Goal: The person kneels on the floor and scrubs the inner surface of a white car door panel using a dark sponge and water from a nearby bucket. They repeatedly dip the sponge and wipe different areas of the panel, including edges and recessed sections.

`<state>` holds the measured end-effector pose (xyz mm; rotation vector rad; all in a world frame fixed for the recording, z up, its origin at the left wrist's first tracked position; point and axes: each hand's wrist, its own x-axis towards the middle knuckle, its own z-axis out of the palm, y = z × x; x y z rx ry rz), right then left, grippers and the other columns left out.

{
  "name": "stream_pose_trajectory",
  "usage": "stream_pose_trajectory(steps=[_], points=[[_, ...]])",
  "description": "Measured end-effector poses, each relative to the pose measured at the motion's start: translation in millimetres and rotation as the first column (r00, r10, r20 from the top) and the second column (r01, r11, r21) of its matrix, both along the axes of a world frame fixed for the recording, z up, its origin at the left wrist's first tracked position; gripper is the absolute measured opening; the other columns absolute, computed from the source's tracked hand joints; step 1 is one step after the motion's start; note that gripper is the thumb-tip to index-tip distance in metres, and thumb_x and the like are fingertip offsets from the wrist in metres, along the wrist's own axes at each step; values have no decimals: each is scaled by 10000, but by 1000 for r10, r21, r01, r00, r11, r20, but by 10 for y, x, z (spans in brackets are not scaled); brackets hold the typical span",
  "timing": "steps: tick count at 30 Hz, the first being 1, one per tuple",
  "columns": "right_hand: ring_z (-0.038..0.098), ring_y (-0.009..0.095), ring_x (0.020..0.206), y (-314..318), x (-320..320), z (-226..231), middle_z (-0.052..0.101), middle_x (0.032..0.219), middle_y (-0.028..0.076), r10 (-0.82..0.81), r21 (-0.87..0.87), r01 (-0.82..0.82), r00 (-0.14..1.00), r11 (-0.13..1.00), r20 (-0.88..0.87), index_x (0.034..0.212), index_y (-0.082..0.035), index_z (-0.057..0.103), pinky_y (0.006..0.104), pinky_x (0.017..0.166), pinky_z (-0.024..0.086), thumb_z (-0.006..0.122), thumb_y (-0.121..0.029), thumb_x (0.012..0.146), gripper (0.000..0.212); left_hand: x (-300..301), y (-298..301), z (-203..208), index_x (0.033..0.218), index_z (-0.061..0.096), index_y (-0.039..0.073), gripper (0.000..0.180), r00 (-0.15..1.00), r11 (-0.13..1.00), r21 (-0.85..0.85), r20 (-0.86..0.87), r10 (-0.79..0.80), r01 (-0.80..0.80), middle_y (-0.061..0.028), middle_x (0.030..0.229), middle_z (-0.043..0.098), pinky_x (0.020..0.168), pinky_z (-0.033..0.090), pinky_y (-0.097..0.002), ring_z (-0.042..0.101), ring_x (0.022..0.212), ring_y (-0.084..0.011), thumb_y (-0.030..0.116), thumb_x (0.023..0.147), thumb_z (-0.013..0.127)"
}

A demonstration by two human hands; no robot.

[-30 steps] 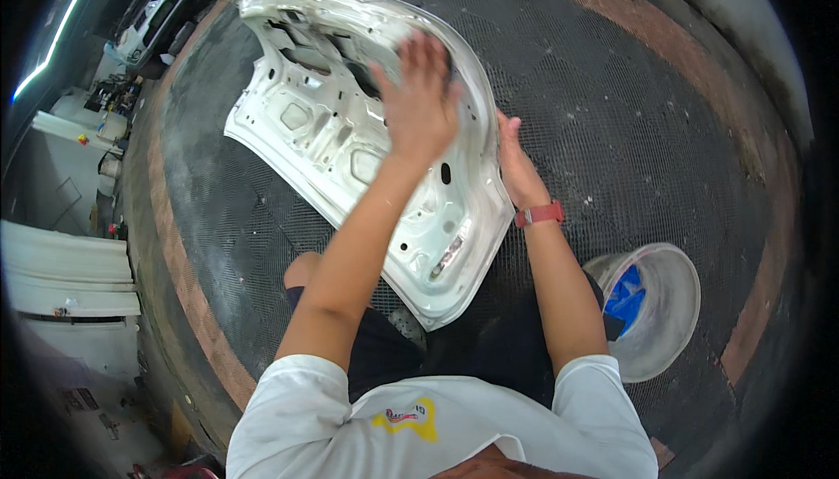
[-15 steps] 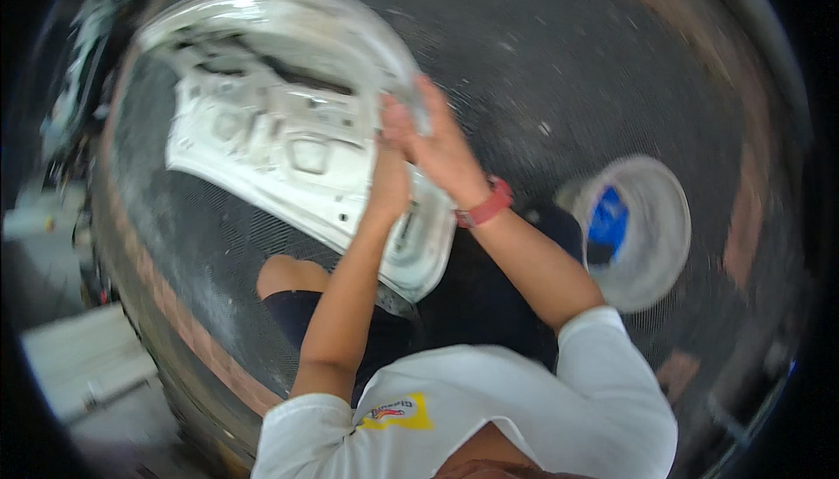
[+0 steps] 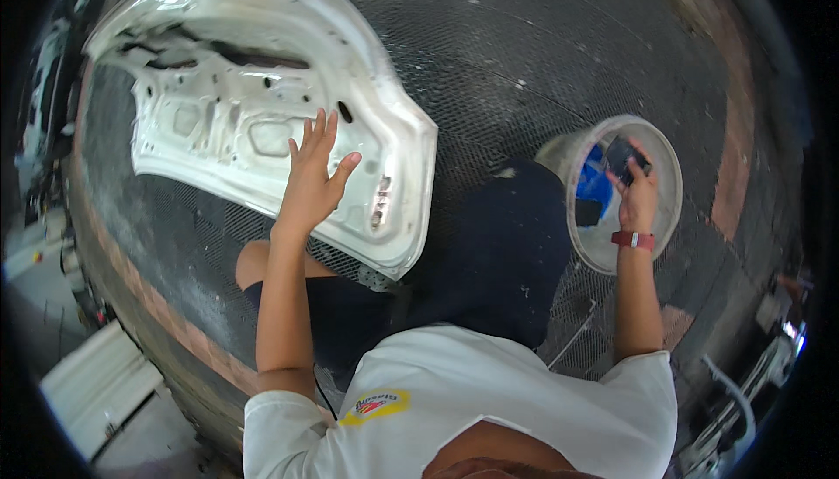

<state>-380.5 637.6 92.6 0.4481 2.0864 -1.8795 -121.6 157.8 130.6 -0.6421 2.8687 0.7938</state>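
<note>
A white car panel [image 3: 363, 151], shaped like a trunk lid with cut-outs and a curved far rim, lies on the floor at the left, its inner side up. My left hand [image 3: 312, 183] has its fingers spread over the panel's near right part and holds nothing; whether it touches the surface I cannot tell. Over at the right, my right hand [image 3: 639, 197] grips a dark grey pad [image 3: 620, 156] within the mouth of a whitish bucket [image 3: 674, 190]. Inside the bucket are a blue object [image 3: 593, 187] and another dark piece [image 3: 587, 211].
Dark textured flooring [image 3: 489, 68] surrounds the panel and bucket, bordered by a reddish band [image 3: 732, 164]. My bent knee [image 3: 511, 190] stands between them. Pale box-like furniture [image 3: 92, 365] is at the lower left, and metal equipment [image 3: 743, 400] at the lower right.
My hands were together at the panel's right edge. The right one has swung right into the bucket and now holds the dark pad; the left has moved left, fingers spread.
</note>
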Motion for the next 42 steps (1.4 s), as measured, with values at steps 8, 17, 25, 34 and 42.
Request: stream_pose_trajectory(steps=[8,17,25,34,42], points=[[708,225,1062,399,-595,-2405,705,1297,141,550,423,-900,405,102,730,1371,-98,669,409,802,637,667,-367,1038,428,353,-604,-293,1742,260,124,854,930,986,-145,366,-25,83,-244,1788,243,1315,172,-666,205,1656,-460,528,1077,612],[696,150,743,769,-482,-2330,760,980,70,407,199,-711,582,674,704,1172,-116,715,314,611,577,644,-452,1063,361,374,-813,-374,1741,249,108,849,932,1000,-4,361,-3,5,-255,1784,240,1327,210,-611,214,1659,-431,537,1092,585],[261,53,429,-148,-251,427,369,601,-48,416,-443,-293,885,847,209,826,-178,486,232,380,225,544,-425,1152,414,-223,-693,-226,1761,131,93,966,930,965,-261,-356,-95,-1,-249,1823,52,1319,225,-607,118,1659,-506,390,1039,700],[734,376,1071,-3303,648,1399,764,1198,158,991,903,-414,-19,110,-129,1250,-58,731,471,936,577,631,7,924,347,-767,-286,-469,1755,91,53,983,883,979,-158,-430,-186,129,-295,1808,23,1315,244,-617,93,1664,-507,340,1036,696],[537,344,1448,-4879,494,2460,592,1565,109,700,756,214,-586,618,-407,1527,-104,594,510,1212,422,572,18,876,663,-101,-686,-678,1778,32,226,1012,959,986,52,229,-169,161,-153,1847,-17,1314,225,-664,73,1680,-462,431,1040,694]])
